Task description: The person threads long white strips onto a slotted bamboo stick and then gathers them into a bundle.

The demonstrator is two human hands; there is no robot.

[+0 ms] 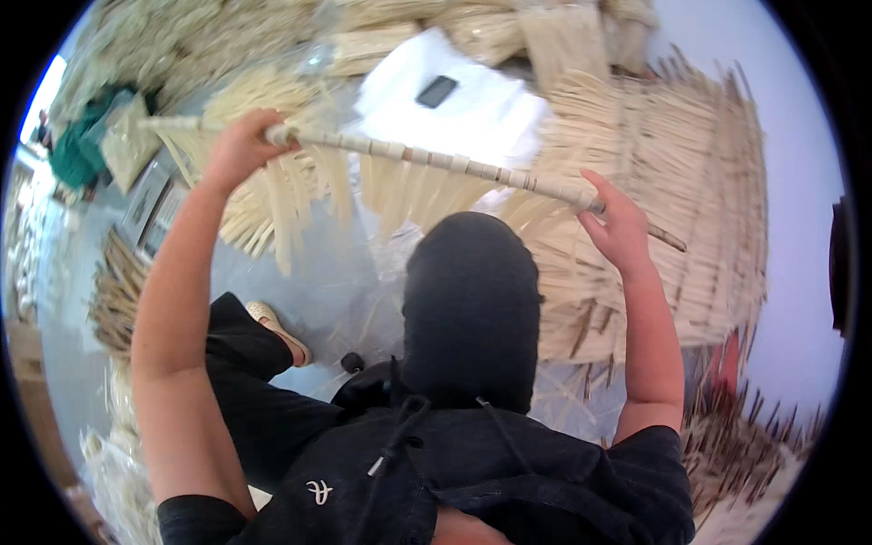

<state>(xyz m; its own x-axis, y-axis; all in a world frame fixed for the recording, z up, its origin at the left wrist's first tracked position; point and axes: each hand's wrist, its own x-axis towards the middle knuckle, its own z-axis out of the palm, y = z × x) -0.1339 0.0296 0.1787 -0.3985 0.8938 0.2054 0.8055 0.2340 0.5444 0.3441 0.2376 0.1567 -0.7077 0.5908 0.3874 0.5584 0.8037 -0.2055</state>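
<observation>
I hold a long thin stick (436, 162) stretched across in front of me, its left end a little higher than its right. Pale flat strips are looped side by side along it, and their tails (404, 193) dangle below. My left hand (243, 150) is closed round the stick left of the middle. Toward the other end, my right hand (615, 221) pinches it between thumb and fingers. Past that hand sticks out a bare brown tip (669, 238).
Stacked sticks with pale strips (690, 173) lie at the right, by a white wall. A dark phone (437, 91) rests on a white sheet (392, 80) ahead. Bundled sticks (118, 289) stand at the left. My black-clad knee (472, 300) rises below the stick.
</observation>
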